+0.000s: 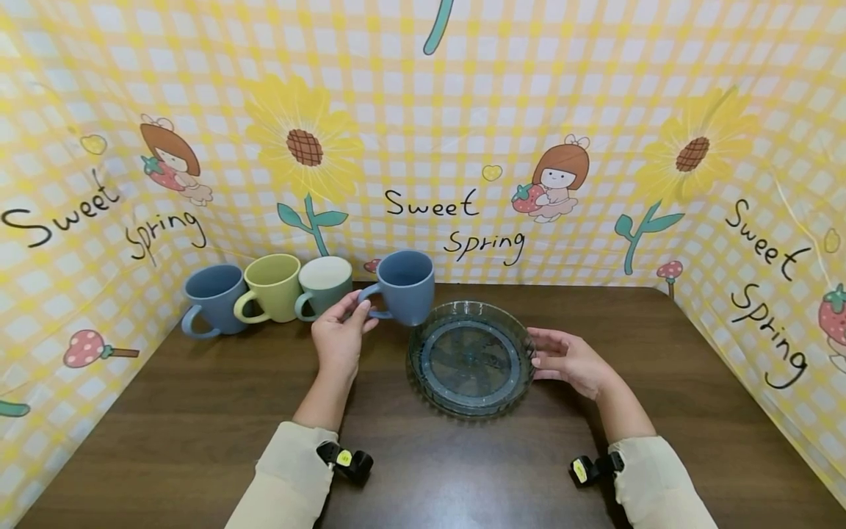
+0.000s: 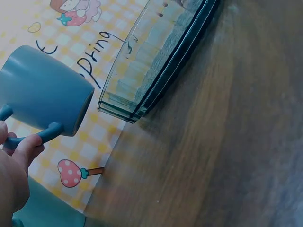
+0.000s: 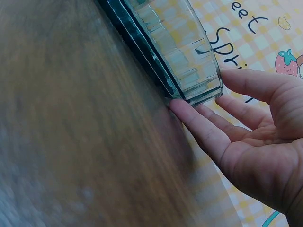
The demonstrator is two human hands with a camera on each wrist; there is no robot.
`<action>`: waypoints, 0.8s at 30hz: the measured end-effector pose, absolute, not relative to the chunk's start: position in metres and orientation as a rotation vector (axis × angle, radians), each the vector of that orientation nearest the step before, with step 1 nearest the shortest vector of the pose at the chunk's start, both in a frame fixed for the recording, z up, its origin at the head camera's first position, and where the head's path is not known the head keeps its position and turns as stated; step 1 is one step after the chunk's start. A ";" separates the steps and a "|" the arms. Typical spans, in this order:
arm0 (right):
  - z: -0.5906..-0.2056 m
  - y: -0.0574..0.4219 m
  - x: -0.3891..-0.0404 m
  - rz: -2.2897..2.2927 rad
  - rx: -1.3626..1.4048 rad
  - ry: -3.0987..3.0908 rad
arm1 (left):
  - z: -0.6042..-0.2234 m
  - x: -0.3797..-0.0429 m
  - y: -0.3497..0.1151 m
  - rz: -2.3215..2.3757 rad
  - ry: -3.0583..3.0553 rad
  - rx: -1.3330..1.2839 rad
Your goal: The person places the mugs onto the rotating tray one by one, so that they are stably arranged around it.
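Note:
My left hand (image 1: 339, 334) pinches the handle of a blue mug (image 1: 411, 292) between thumb and fingers. The mug is upright and raised off the table, at the far left edge of a round, see-through, dark-tinted dish (image 1: 471, 360). In the left wrist view, the mug's (image 2: 45, 90) side and base edge show beside the fluted dish wall (image 2: 130, 80). On the dish's right side, my right hand (image 1: 573, 360) touches the outer wall with fairly straight fingers. Its fingertips (image 3: 177, 105) lie right at the dish's lower edge in the right wrist view.
At the back left stand another blue mug (image 1: 214, 297), a yellow-green mug (image 1: 272, 288) and a green mug with a white inside (image 1: 327, 286), in a row. A yellow checked cloth (image 1: 410, 132) hangs behind and beside the brown wooden table (image 1: 476, 470).

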State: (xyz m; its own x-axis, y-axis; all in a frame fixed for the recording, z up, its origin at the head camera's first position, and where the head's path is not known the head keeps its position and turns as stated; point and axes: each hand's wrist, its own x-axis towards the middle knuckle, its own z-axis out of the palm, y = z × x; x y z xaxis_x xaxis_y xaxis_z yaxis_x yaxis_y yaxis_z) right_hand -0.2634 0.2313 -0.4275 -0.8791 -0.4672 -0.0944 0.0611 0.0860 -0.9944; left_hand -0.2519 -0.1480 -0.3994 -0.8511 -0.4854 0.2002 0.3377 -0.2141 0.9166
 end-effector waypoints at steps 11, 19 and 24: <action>-0.426 0.232 -0.262 -1.855 -0.406 1.975 | -0.397 -0.251 -0.143 -2.097 -1.532 0.144; -0.425 0.232 -0.261 -1.856 -0.396 1.968 | -0.394 -0.247 -0.138 -2.099 -1.573 0.146; -0.424 0.231 -0.261 -1.855 -0.402 1.967 | -0.393 -0.245 -0.136 -2.106 -1.597 0.167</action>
